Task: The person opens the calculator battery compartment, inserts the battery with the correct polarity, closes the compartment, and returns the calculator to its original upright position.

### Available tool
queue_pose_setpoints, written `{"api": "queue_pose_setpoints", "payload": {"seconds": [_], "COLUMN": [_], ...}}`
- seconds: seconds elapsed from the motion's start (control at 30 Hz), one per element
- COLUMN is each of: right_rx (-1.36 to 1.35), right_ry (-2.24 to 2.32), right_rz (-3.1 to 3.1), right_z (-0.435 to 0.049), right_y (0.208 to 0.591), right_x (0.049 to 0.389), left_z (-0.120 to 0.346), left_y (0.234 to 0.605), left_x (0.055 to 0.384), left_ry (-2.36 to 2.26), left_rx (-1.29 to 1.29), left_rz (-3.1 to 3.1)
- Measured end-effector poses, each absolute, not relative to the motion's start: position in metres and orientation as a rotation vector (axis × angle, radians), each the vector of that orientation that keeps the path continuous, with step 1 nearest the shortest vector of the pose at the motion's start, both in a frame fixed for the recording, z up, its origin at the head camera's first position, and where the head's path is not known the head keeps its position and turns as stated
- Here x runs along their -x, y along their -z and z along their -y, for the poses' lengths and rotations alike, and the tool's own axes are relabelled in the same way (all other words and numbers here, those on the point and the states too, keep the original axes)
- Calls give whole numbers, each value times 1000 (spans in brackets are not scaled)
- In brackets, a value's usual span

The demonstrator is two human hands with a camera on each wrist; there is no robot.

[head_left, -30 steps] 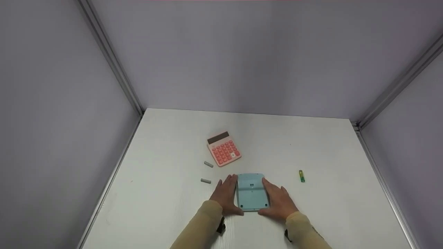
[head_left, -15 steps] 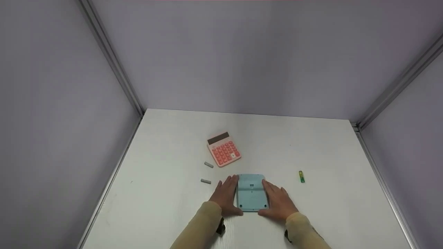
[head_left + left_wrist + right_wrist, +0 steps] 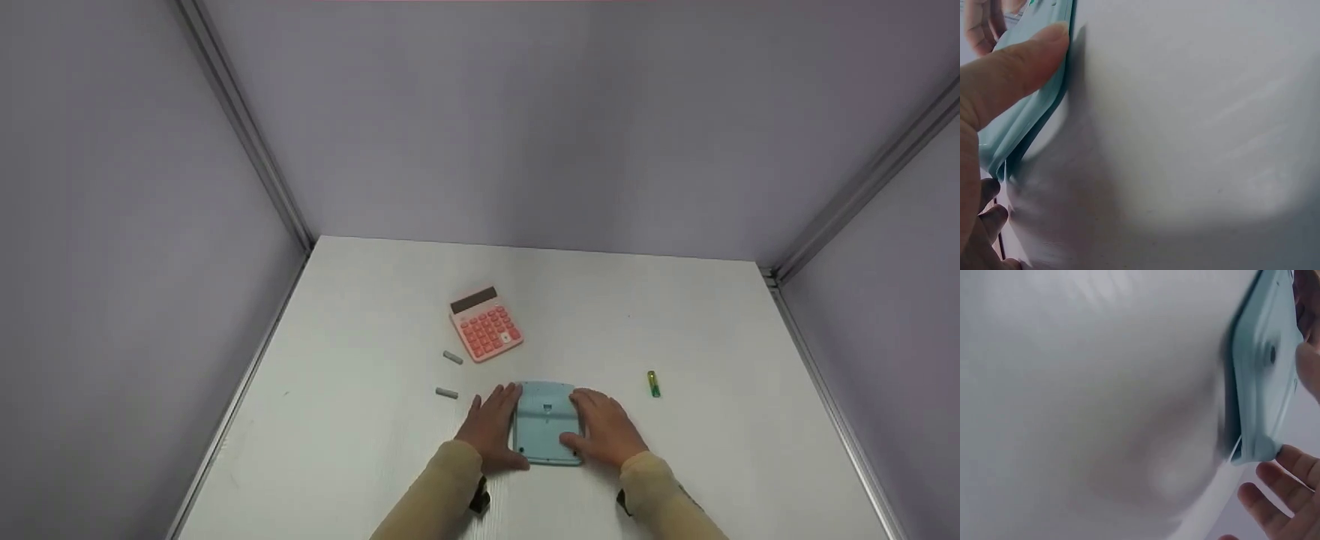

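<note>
A light blue calculator [image 3: 541, 429] lies back side up near the front of the white table, its small feet and battery cover latch showing. From the left, my left hand [image 3: 487, 431] holds it by the side, fingers along the edge and thumb at the near corner. My right hand [image 3: 611, 429] grips the opposite side, its thumb lying over the back and its fingers at the far right edge. In the right wrist view, fingertips touch a corner of the blue calculator [image 3: 1264, 382]. The left wrist view has the left thumb [image 3: 1022, 64] across its edge.
A pink calculator [image 3: 486, 330] lies face up beyond the hands. Two small grey cylinders [image 3: 452, 358] are left of the blue calculator. Off to the right lies a green and yellow battery [image 3: 654, 384]. Grey panels [image 3: 480, 135] wall the table's back and sides.
The blue calculator has shifted slightly toward the person. My right thumb has moved from its near edge up onto its back. The left hand has stayed nearly in place.
</note>
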State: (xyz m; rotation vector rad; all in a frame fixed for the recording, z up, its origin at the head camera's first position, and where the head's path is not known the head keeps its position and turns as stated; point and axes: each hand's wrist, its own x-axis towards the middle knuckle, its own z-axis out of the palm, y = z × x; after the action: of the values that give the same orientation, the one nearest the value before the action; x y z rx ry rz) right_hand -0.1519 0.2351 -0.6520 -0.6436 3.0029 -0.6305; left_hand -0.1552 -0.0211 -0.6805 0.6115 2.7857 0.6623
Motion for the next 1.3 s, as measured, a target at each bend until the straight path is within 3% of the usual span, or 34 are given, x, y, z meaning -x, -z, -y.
{"api": "queue_pose_setpoints", "payload": {"seconds": [0.57,1.3], "right_rx": [946,975], "right_ry": [311,203], "right_rz": [-2967,-2915], "right_z": [-230,-219], "right_y": [622,626], "right_x": [193,193], "left_z": [23,23], "left_y": [678,673], "left_x": [156,152], "left_ry": [-698,-676], "left_rx": [-571,-589], "left_rz": [-2738,-2762]}}
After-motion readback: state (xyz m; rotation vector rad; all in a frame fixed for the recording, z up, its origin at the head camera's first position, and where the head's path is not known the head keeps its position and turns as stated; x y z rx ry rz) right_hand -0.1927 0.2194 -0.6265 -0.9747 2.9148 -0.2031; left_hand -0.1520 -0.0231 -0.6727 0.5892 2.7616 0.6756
